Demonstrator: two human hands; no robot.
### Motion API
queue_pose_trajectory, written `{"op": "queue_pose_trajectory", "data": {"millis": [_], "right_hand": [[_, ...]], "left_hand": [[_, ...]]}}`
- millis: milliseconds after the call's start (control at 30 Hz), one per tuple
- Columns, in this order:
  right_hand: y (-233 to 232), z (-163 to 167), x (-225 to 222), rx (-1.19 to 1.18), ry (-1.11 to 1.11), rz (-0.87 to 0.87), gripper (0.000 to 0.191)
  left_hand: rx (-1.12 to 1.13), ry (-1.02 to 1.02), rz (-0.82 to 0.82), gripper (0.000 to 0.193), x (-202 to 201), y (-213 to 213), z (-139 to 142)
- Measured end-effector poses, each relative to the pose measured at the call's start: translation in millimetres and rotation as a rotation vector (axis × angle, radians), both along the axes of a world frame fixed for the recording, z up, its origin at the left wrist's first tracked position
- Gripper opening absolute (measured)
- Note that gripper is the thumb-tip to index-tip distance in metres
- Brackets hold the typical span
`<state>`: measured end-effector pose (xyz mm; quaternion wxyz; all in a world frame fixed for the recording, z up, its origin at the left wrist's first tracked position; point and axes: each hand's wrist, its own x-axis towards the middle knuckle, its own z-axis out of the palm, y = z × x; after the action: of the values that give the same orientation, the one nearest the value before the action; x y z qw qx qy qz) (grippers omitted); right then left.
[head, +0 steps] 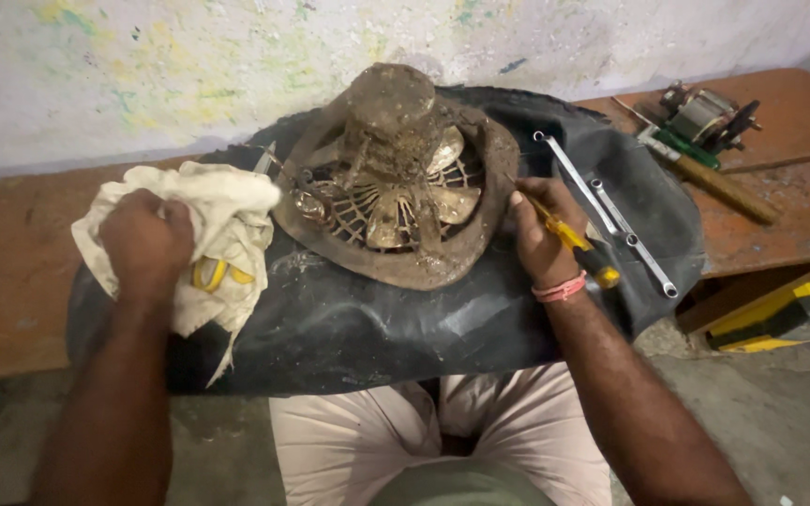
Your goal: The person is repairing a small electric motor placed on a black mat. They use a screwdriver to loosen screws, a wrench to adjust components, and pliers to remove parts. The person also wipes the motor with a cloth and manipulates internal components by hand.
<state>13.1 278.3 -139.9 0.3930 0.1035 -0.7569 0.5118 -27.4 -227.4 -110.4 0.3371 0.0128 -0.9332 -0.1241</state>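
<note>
Yellow-handled screwdriver [578, 245] at grimy fan [396, 178]; crumpled cloth [222, 220].

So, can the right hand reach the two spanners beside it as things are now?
Probably yes: the two spanners lie uncovered on the black sheet just beside the right hand. But that hand already holds a yellow screwdriver.

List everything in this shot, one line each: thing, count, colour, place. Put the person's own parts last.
Fan unit: one, dirty brown with brass-coloured blades, on the black sheet, centre.
Black sheet: one, draped over the bench.
Wooden bench: one, reddish brown, along the wall.
Cloth: one, off-white, under the left hand.
Screwdriver: one, yellow and black handle, in the right hand.
Wrenches: two, silver, right of the fan unit.
Hammer: one, wooden handle, right end of the bench.
Small motor: one, grey, far right.
Left hand: gripping the cloth.
Right hand: at the fan unit's rim, pink wristband.
</note>
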Motion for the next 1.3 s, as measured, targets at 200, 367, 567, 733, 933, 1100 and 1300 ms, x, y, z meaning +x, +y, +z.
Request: {"op": "queue_pose_trajectory", "data": {"millis": [200, 367, 567, 733, 933, 1100, 1300], "right_hand": [[1, -2, 0, -0.033, -0.03, 0.027, 0.017], [0, 0, 2, -0.053, -0.071, 0.019, 0.017], [-1, 1, 2, -0.048, -0.056, 0.054, 0.017], [1, 1, 2, -0.061, -0.086, 0.048, 0.017], [0, 1, 2, -0.173, -0.054, 0.12, 0.019], [17, 20, 11, -0.29, 0.007, 0.14, 0.031], [68, 63, -11, -0.332, -0.419, 0.036, 0.03]], "left_hand": [[0.142, -0.022, 0.019, 0.053, -8, -4, 13], [0.117, 0.027, -0.116, 0.028, -7, 16, 23], [0.11, 0.052, -0.204, 0.026, 3, 32, 28], [0.005, 0.075, -0.277, 0.015, 6, 39, 29], [0.026, -0.091, -0.046, 0.028, 6, 47, 36], [0.142, -0.148, 0.014, 0.044, 11, 59, 58], [0.102, 0.296, -0.286, 0.053, 44, 83, 59]]}}
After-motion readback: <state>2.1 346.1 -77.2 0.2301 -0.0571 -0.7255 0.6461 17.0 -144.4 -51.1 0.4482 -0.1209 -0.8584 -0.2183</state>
